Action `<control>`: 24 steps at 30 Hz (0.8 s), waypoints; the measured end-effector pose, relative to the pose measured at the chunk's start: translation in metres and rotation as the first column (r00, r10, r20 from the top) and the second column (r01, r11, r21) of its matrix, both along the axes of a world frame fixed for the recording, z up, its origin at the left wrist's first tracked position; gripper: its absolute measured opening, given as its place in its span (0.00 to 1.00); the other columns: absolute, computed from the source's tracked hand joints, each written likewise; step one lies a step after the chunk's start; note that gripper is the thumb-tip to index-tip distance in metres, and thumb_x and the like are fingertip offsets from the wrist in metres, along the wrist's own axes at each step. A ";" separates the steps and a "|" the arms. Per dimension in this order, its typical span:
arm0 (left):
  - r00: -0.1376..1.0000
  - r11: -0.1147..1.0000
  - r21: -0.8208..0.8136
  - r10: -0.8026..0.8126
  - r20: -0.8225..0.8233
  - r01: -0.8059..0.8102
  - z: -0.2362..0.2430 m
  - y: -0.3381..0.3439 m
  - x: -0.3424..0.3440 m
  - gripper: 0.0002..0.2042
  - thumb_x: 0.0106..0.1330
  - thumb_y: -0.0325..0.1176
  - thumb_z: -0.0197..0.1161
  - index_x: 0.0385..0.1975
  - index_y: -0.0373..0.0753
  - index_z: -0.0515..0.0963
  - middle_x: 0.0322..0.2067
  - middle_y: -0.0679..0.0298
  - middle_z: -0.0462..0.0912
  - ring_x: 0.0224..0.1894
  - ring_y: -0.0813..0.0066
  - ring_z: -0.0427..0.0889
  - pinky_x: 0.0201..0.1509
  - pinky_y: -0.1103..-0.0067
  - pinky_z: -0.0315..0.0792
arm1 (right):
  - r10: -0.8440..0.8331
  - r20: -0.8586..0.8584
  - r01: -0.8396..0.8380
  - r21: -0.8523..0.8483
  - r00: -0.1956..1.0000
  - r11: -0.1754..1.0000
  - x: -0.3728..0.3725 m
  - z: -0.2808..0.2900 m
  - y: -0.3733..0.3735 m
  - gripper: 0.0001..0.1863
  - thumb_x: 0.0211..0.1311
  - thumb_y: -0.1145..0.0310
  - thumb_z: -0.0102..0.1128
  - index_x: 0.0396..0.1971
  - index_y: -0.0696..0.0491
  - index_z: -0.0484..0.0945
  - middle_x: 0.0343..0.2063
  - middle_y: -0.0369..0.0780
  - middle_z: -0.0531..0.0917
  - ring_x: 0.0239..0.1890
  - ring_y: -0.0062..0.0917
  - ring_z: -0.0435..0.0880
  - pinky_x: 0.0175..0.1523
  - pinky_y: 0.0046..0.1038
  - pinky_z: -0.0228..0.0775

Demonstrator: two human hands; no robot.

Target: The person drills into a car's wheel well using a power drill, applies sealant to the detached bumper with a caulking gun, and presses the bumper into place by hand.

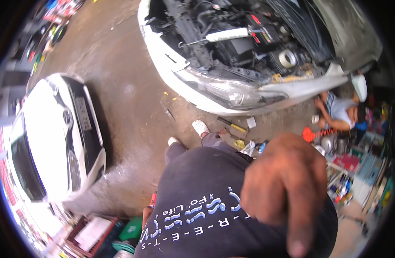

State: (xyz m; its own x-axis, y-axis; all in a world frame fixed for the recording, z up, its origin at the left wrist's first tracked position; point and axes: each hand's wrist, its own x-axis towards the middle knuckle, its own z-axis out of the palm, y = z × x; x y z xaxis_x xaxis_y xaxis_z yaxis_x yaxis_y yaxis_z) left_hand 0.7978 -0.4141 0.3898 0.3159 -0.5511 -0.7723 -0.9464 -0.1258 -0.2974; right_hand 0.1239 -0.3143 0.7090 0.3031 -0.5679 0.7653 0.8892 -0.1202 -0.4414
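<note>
Close in front of me, blurred, is my right hand (285, 180), dirty with dark smudges. One finger stretches downward, apart from the others, which are bent; nothing shows in the hand. At my left side, partly hidden by my dark printed shirt (197, 189), my left hand (146, 213) is closed around a small red object (153, 200), whose kind I cannot make out. Ahead stands a white car with its hood up and its engine bay (232, 47) exposed. A white cylindrical tool (227, 35) with a thin hooked end lies across the bay, near a tape roll (287, 58).
Another white car (55, 137) is parked at left. A person (341, 112) crouches by the open car's right corner, near a coiled orange hose (326, 132). A hammer (233, 124) lies by my feet. Tools and boxes crowd the right; a dark red crate (87, 236) stands lower left.
</note>
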 end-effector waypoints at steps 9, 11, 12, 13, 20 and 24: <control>0.817 0.841 -0.130 -0.541 -0.200 0.526 0.004 -0.295 -0.125 0.28 0.48 0.50 0.84 0.42 0.33 0.91 0.42 0.45 0.93 0.49 0.51 0.93 0.53 0.62 0.84 | -0.430 -0.105 0.419 -0.112 0.897 0.901 0.124 0.045 0.011 0.18 0.82 0.58 0.52 0.50 0.58 0.82 0.31 0.46 0.72 0.26 0.39 0.74 0.32 0.41 0.61; 0.741 0.771 -0.244 -0.635 -0.219 0.589 0.016 -0.351 -0.146 0.26 0.48 0.48 0.83 0.42 0.35 0.91 0.42 0.46 0.93 0.48 0.51 0.93 0.52 0.61 0.84 | -0.561 -0.016 0.556 0.158 0.828 0.816 0.160 0.068 0.015 0.17 0.68 0.70 0.75 0.54 0.57 0.88 0.18 0.34 0.71 0.12 0.21 0.67 0.16 0.28 0.53; 0.717 0.734 -0.312 -0.671 -0.192 0.603 0.025 -0.367 -0.161 0.25 0.47 0.47 0.82 0.42 0.35 0.92 0.42 0.47 0.93 0.48 0.51 0.93 0.52 0.60 0.84 | -0.581 -0.026 0.578 0.151 0.813 0.802 0.169 0.072 0.013 0.17 0.68 0.70 0.75 0.54 0.57 0.88 0.18 0.34 0.71 0.12 0.21 0.67 0.16 0.28 0.53; 0.739 0.746 -0.324 -0.651 -0.172 0.582 0.037 -0.382 -0.172 0.25 0.48 0.47 0.82 0.42 0.35 0.91 0.42 0.46 0.93 0.49 0.50 0.93 0.53 0.60 0.84 | -0.624 -0.069 0.627 0.109 0.778 0.771 0.176 0.076 0.010 0.15 0.70 0.70 0.73 0.54 0.57 0.88 0.18 0.34 0.71 0.13 0.21 0.68 0.17 0.28 0.54; 0.695 0.732 -0.414 -0.666 -0.269 0.541 0.050 -0.454 -0.186 0.26 0.45 0.46 0.85 0.42 0.34 0.91 0.40 0.49 0.94 0.46 0.53 0.94 0.50 0.63 0.84 | -0.786 -0.126 0.791 -0.015 0.606 0.612 0.229 0.092 0.009 0.16 0.79 0.63 0.61 0.52 0.57 0.90 0.20 0.34 0.74 0.14 0.24 0.70 0.20 0.29 0.58; 0.691 0.766 -0.258 -0.643 -0.330 0.589 0.016 -0.450 -0.176 0.27 0.43 0.47 0.86 0.41 0.36 0.92 0.37 0.55 0.94 0.41 0.63 0.93 0.48 0.66 0.83 | -0.790 -0.162 0.794 -0.059 0.591 0.605 0.246 0.094 0.009 0.20 0.80 0.59 0.60 0.56 0.59 0.87 0.29 0.38 0.82 0.22 0.24 0.77 0.25 0.28 0.64</control>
State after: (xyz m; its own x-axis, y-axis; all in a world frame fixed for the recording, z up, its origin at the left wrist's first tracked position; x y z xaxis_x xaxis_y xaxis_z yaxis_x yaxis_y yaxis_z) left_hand 0.6218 -0.8642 0.4056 -0.4292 -0.6128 -0.6635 -0.8529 0.5167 0.0746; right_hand 0.3698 -0.3055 0.8030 -0.1611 -0.6550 0.7383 0.3662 -0.7343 -0.5716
